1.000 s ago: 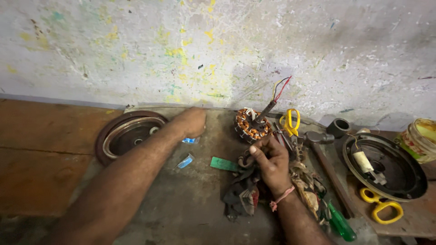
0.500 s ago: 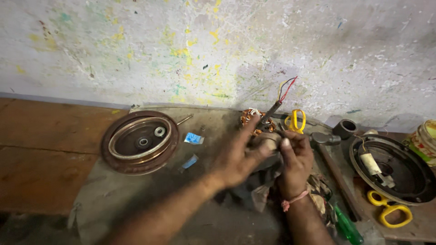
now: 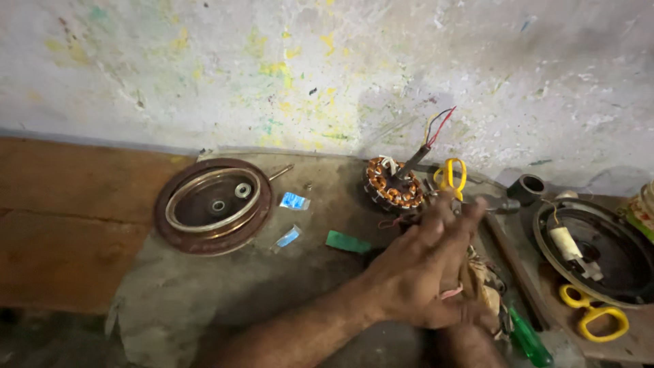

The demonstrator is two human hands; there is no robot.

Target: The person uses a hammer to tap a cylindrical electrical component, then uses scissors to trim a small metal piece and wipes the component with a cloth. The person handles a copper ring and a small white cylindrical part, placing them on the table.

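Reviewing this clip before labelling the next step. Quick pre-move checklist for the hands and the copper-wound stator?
1. Copper-wound round stator resting on the bench, free of both hands: ok.
2. Left hand grip: fingers extended, laid over the right hand; holding anything: cannot tell.
3. Right hand visible: not ok, mostly covered.
4. Yellow-handled scissors beside the stator, untouched: ok.
5. Red, yellow and dark lead wires sticking up, clear of the fingers: ok.

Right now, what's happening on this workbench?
A person is working at a cluttered bench by a paint-flecked wall. Their left hand lies over the right hand, both pressed together just in front of a copper-wound motor stator with coloured wires sticking up. What the hands hold is hidden. A round brown motor cover lies to the left, yellow-handled scissors behind the hands, and a green-handled screwdriver beside the right wrist.
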